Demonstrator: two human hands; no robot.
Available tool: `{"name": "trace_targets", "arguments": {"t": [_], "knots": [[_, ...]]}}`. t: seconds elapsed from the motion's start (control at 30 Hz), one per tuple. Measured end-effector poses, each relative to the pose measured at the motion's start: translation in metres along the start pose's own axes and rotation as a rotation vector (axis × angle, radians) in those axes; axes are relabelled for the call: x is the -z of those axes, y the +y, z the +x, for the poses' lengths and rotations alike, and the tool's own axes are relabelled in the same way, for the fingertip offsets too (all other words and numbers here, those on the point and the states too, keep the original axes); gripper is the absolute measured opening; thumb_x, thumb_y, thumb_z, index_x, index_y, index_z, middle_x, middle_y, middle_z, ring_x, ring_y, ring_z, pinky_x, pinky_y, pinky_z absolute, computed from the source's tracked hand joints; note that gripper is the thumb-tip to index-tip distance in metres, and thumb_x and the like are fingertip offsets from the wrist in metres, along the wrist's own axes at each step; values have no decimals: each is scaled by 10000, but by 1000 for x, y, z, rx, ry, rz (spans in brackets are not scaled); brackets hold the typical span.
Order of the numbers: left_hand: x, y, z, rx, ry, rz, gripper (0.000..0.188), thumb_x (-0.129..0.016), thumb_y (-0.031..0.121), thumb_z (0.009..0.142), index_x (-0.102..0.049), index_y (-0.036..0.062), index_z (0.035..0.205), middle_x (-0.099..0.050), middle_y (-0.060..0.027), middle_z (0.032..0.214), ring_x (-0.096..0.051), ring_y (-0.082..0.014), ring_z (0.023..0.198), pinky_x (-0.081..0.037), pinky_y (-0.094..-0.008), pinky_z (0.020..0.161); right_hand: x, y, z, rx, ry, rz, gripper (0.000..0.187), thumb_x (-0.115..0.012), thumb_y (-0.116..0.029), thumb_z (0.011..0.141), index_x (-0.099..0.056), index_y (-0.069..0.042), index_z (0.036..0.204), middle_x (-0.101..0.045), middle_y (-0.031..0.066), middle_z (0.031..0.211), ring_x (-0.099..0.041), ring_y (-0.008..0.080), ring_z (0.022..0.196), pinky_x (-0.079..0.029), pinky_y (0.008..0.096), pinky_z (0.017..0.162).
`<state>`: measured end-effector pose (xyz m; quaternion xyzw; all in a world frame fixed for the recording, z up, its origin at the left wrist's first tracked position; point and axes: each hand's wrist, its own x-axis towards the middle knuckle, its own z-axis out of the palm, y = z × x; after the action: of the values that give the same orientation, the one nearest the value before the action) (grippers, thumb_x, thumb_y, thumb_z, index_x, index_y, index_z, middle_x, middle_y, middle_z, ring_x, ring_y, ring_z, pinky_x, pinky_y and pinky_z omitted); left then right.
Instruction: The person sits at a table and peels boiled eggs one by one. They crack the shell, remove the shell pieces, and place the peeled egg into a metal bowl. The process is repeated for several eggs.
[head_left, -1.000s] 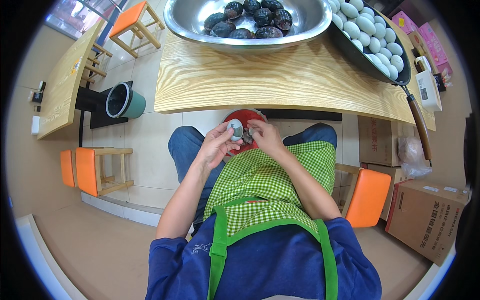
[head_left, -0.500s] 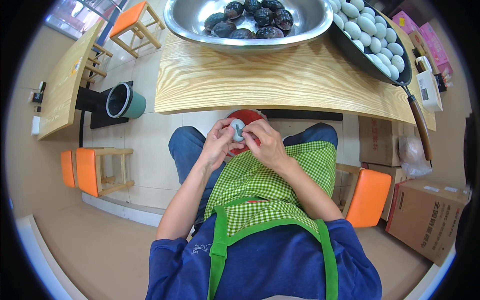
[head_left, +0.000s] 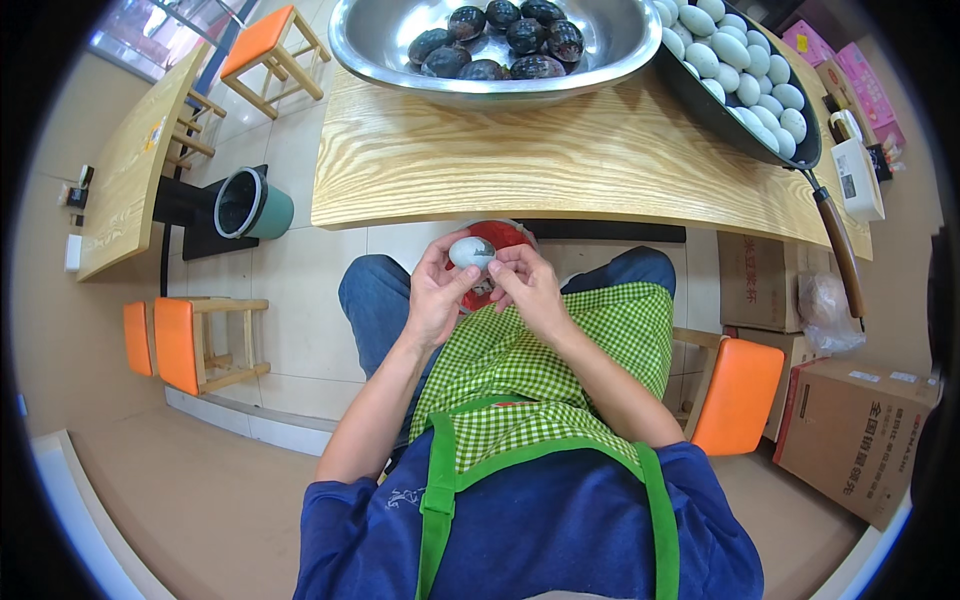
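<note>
Preserved egg (head_left: 464,253), part-peeled: left hand (head_left: 437,292) clasping; right hand (head_left: 533,290) pinching its four-o'clock edge; gentle peeling probably serving best.

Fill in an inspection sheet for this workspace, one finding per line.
Surface: wood-grain table, bearing a steel basin and a wooden-handled pan.
Job's things: pale egg with a dark patch in hand; dark eggs in the basin; pale eggs heaped in the pan; red container below the hands.
Clutter: cardboard boxes and a clear plastic bag at right.
Hands: left hand holds the egg; right hand has its fingers at the egg's right end.
Cables: nothing seen.
Surroundings: orange-seated stools, green bin.
</note>
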<state>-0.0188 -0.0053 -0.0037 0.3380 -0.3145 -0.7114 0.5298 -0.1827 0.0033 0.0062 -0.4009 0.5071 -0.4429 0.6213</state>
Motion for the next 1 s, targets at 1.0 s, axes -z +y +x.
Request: {"name": "trace_targets", "arguments": {"t": [1.0], "knots": [[-1, -10, -5, -310, -1, 545, 503, -775, -74, 746, -457, 3, 1128, -468, -182, 1320, -560, -247, 1179, -518, -376, 990, 2, 15, 9, 52, 87, -100, 163, -638, -114, 899, -626, 47, 913, -679, 88, 746, -641, 119, 623, -530, 258, 544]]}}
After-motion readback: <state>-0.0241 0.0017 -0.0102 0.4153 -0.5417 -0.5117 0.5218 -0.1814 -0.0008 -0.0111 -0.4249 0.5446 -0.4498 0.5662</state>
